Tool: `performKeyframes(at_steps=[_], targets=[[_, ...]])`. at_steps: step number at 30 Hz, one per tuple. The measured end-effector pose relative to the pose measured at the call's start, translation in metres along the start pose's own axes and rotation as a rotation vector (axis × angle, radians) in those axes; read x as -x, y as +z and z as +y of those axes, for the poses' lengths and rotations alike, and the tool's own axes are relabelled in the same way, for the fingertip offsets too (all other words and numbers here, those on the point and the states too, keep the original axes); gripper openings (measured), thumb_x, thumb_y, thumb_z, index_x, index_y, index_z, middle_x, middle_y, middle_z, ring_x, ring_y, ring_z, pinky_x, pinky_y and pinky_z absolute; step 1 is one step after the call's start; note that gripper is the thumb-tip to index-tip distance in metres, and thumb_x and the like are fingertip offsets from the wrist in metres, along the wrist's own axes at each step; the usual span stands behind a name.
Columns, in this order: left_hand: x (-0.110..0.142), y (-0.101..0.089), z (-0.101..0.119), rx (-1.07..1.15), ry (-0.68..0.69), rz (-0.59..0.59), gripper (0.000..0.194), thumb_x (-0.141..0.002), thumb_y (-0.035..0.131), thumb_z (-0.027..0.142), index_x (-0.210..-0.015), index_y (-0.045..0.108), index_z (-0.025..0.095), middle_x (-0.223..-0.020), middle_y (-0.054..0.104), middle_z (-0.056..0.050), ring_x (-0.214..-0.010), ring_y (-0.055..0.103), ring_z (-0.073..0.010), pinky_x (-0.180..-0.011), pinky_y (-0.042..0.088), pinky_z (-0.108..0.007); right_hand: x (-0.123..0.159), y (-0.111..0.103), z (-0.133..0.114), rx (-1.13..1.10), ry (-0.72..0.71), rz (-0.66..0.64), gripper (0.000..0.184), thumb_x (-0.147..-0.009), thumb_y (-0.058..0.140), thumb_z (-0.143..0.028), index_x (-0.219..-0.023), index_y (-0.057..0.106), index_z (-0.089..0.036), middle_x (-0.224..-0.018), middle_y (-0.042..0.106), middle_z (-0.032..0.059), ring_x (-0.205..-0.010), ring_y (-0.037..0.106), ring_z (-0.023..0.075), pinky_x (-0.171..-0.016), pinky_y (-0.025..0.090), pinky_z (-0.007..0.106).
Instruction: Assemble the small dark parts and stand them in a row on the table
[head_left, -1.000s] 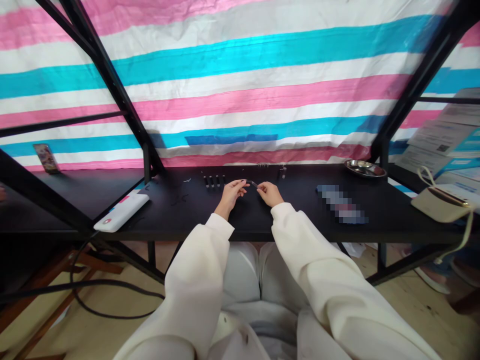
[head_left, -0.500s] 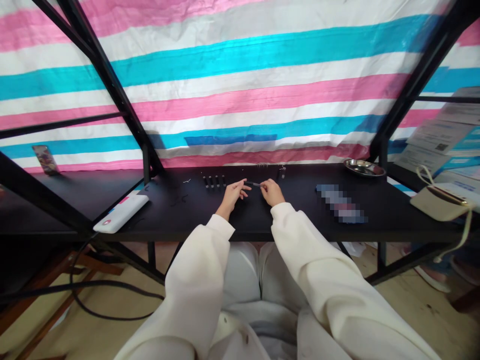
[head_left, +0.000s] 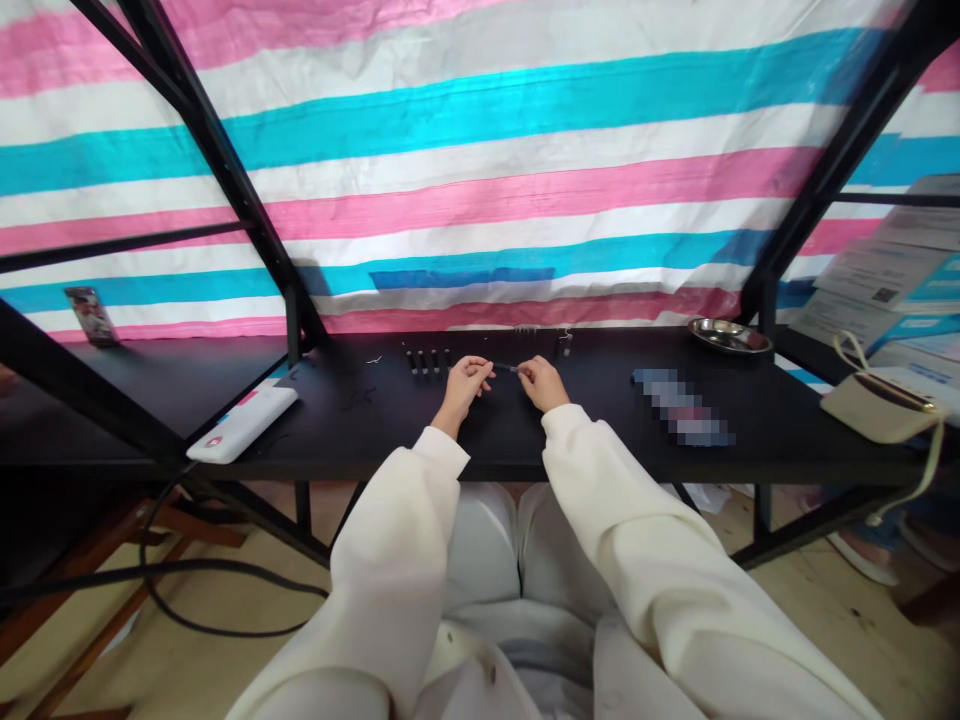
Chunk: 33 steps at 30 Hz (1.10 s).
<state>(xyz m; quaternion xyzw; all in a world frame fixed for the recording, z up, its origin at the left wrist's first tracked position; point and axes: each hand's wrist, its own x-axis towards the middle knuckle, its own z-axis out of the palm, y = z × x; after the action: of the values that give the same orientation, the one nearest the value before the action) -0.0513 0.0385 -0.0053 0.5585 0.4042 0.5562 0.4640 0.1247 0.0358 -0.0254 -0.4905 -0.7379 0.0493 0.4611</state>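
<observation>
A thin dark rod (head_left: 507,368), too small to name more exactly, spans the gap between my two hands above the black table. My right hand (head_left: 544,384) pinches its right end. At the other end, the thumb and fingertips of my left hand (head_left: 466,384) are closed together on its tip. Just left of my left hand, several short black cylinders (head_left: 423,362) with pale ends sit in a row. Beyond my right hand lie a few small dark and pale pieces (head_left: 564,346).
The black table (head_left: 600,420) carries a white power bank-like device (head_left: 244,427) at left. On the right are a metal dish (head_left: 729,336), a blurred-out flat object (head_left: 682,408) and a cream pouch (head_left: 879,404). Black frame posts flank a striped sheet (head_left: 510,200) behind.
My left hand's fingers, more spread before, have come together at the left end of the rod. The right hand keeps its pinch and has barely shifted.
</observation>
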Motion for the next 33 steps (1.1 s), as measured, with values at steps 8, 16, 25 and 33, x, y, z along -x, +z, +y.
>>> performKeyframes(at_steps=[8, 16, 25, 33], targets=[[0.0022, 0.0011, 0.0014, -0.049, -0.02, -0.07, 0.035, -0.063, 0.069, 0.042, -0.076, 0.057, 0.012, -0.066, 0.063, -0.005, -0.045, 0.049, -0.0067, -0.038, 0.031, -0.019, 0.0002, -0.0007, -0.003, -0.022, -0.009, -0.021, 0.016, -0.077, 0.049, -0.017, -0.086, 0.062, -0.017, -0.078, 0.053, 0.0042, -0.064, 0.051, 0.0135, -0.067, 0.043, 0.027], [0.001, 0.0001, -0.0009, -0.062, -0.003, -0.067, 0.034, -0.065, 0.067, 0.042, -0.077, 0.057, 0.012, -0.067, 0.063, -0.005, -0.045, 0.05, -0.007, -0.038, 0.031, -0.019, 0.0006, -0.0002, -0.0038, -0.051, -0.025, -0.023, 0.015, -0.075, 0.052, -0.018, -0.088, 0.061, -0.016, -0.077, 0.052, 0.0028, -0.062, 0.049, 0.012, -0.066, 0.043, 0.026], [0.0024, 0.0016, 0.0007, -0.047, 0.019, -0.022, 0.032, -0.068, 0.066, 0.04, -0.079, 0.053, 0.014, -0.066, 0.06, -0.002, -0.044, 0.049, -0.0055, -0.036, 0.029, -0.016, 0.0011, -0.0018, -0.0088, -0.08, -0.037, -0.027, 0.014, -0.077, 0.051, -0.021, -0.087, 0.061, -0.017, -0.077, 0.052, 0.003, -0.062, 0.049, 0.012, -0.066, 0.043, 0.026], [0.0017, 0.0011, -0.0006, -0.09, 0.001, -0.061, 0.032, -0.068, 0.065, 0.042, -0.078, 0.056, 0.013, -0.064, 0.061, -0.003, -0.043, 0.049, -0.006, -0.036, 0.03, -0.017, 0.0007, -0.0013, -0.0064, -0.078, -0.031, -0.018, 0.019, -0.074, 0.052, -0.021, -0.091, 0.06, -0.017, -0.074, 0.051, 0.0018, -0.061, 0.048, 0.0125, -0.065, 0.043, 0.027]])
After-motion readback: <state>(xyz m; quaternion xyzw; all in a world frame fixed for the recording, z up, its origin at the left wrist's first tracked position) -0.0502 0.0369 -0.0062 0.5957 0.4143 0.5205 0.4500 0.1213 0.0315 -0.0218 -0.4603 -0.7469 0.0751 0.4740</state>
